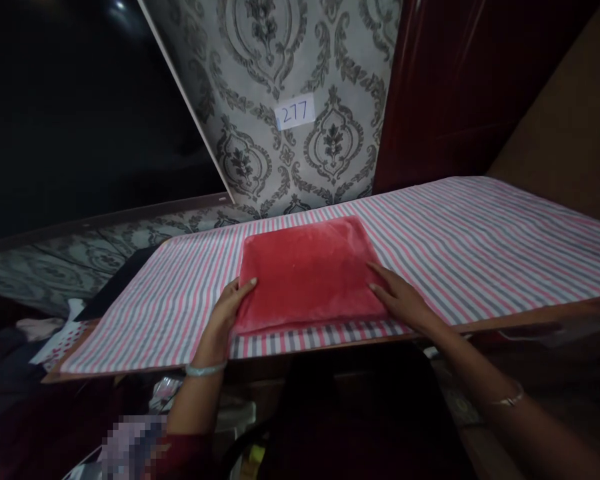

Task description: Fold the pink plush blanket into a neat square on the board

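A red plush cloth (310, 273), folded into a flat, roughly rectangular shape, lies near the front edge of a table covered with a striped cloth (480, 247). My left hand (229, 303) grips its left edge, thumb on top, with the other fingers mostly hidden at the side. At the right edge my right hand (397, 297) holds the red cloth, its thumb and a finger showing on top and the rest out of sight.
A large dark screen (90, 107) stands at the left. Behind the table are patterned wallpaper (260, 167) with a paper label (295, 111) reading 277, and a dark red panel (445, 87). Cluttered fabrics (45, 333) lie at the lower left.
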`<state>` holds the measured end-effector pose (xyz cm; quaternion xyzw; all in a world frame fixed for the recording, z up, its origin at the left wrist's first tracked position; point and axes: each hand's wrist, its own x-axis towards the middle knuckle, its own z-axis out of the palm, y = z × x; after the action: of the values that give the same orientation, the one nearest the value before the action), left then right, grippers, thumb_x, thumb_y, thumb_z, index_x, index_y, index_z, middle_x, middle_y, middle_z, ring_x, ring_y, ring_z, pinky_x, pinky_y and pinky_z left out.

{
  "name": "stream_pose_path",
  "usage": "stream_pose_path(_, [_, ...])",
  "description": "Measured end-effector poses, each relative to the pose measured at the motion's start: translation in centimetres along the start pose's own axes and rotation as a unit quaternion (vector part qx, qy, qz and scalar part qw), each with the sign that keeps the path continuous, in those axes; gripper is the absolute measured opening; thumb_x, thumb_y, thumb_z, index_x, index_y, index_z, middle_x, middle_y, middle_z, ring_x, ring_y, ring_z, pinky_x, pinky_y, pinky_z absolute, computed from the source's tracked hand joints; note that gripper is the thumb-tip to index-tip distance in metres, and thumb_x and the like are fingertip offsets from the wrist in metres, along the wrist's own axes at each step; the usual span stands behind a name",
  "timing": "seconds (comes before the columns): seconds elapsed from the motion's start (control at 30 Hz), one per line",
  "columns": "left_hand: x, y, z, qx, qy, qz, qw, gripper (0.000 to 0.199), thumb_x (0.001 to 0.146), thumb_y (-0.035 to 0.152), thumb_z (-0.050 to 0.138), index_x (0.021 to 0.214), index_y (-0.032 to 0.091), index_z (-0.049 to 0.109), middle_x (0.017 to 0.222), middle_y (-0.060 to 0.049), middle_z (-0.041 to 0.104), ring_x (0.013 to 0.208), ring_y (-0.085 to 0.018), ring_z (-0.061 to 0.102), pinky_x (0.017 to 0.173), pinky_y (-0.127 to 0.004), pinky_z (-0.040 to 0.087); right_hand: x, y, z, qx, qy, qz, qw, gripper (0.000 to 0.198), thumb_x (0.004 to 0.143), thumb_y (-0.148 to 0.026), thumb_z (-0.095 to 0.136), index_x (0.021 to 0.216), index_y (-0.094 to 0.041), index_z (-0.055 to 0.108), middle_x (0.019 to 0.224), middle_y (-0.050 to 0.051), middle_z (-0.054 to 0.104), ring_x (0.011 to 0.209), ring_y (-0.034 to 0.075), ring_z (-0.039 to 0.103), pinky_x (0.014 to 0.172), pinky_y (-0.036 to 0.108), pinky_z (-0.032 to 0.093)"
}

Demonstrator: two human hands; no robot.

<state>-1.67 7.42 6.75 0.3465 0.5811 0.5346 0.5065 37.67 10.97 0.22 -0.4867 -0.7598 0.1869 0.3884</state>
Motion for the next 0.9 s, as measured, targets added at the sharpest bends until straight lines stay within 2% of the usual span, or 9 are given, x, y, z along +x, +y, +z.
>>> stream_pose_path(0.13, [-1.8, -2.7, -0.3, 0.031, 0.071, 0.053, 0.996, 0.062, 0.051, 0.054, 0.093, 0.096, 0.016, 0.072, 0.079, -0.006, 0.077, 0.083, -0.029, 0.075, 0.076, -0.038, 0.06, -1.8, -0.5, 0.9, -0.021, 0.066, -0.02, 0.997, 0.053, 0.099, -0.047, 0.043, 0.143, -0.02, 0.055, 0.138, 0.014, 0.063, 0.126, 0.031, 0.059, 0.108, 0.051, 0.046])
stream_pose_path(0.27, [-1.7, -3.3, 0.3, 0.043, 0.112, 0.1, 0.988, 0.061, 0.055, 0.058, 0.088, 0.096, 0.016, 0.071, 0.079, -0.005, 0.076, 0.081, -0.028, 0.074, 0.075, -0.038, 0.059, -2.1, -0.5, 2.0, -0.042, 0.116, -0.017, 0.992, 0.049, 0.101, -0.045, 0.039, 0.138, -0.02, 0.059, 0.129, 0.015, 0.067, 0.119, 0.031, 0.06, 0.105, 0.052, 0.046])
stream_pose_path(0.4, [-2.0, -3.2, 0.3, 0.029, 0.108, 0.086, 0.99, 0.06, 0.055, 0.056, 0.088, 0.096, 0.016, 0.071, 0.081, -0.006, 0.076, 0.087, -0.029, 0.073, 0.079, -0.039, 0.058, -2.7, -0.6, 1.9, 0.005, 0.131, -0.001, 0.991, 0.051, 0.102, -0.053, 0.038, 0.135, -0.022, 0.062, 0.133, 0.012, 0.066, 0.124, 0.028, 0.059, 0.107, 0.048, 0.045])
stream_pose_path(0.53, [-3.0, -3.7, -0.6, 0.0, 0.092, 0.087, 0.992, 0.058, 0.059, 0.058, 0.087, 0.097, 0.018, 0.071, 0.09, -0.006, 0.076, 0.094, -0.028, 0.072, 0.085, -0.039, 0.057, -3.6, -0.8, 1.2, 0.111, 0.146, 0.091, 0.979, 0.064, 0.095, -0.062, 0.051, 0.145, -0.022, 0.053, 0.134, 0.013, 0.065, 0.119, 0.028, 0.062, 0.103, 0.045, 0.049])
stream_pose_path(0.6, [-3.6, -4.2, -1.0, -0.001, 0.097, 0.102, 0.99, 0.056, 0.063, 0.058, 0.086, 0.1, 0.019, 0.071, 0.095, -0.005, 0.076, 0.096, -0.027, 0.071, 0.088, -0.039, 0.057, -4.0, -0.9, 0.8, 0.159, 0.157, 0.126, 0.967, 0.068, 0.091, -0.064, 0.057, 0.144, -0.022, 0.054, 0.129, 0.012, 0.068, 0.114, 0.027, 0.065, 0.1, 0.044, 0.051])
stream_pose_path(0.73, [-5.0, -4.7, -1.8, 0.018, 0.09, 0.123, 0.988, 0.058, 0.068, 0.056, 0.086, 0.111, 0.02, 0.071, 0.11, -0.007, 0.075, 0.111, -0.028, 0.067, 0.1, -0.039, 0.052, -4.8, -1.4, 0.1, 0.204, 0.145, 0.12, 0.961, 0.054, 0.089, -0.061, 0.063, 0.125, -0.022, 0.067, 0.125, 0.01, 0.07, 0.115, 0.026, 0.065, 0.104, 0.043, 0.05])
stream_pose_path(0.9, [-6.5, -4.3, -3.3, 0.084, 0.037, 0.135, 0.987, 0.053, 0.068, 0.055, 0.086, 0.109, 0.022, 0.075, 0.135, -0.009, 0.065, 0.137, -0.032, 0.05, 0.117, -0.043, 0.038, -6.1, -1.9, -0.9, 0.21, 0.135, 0.081, 0.965, 0.043, 0.088, -0.052, 0.069, 0.121, -0.025, 0.069, 0.13, 0.009, 0.065, 0.123, 0.025, 0.06, 0.108, 0.042, 0.047])
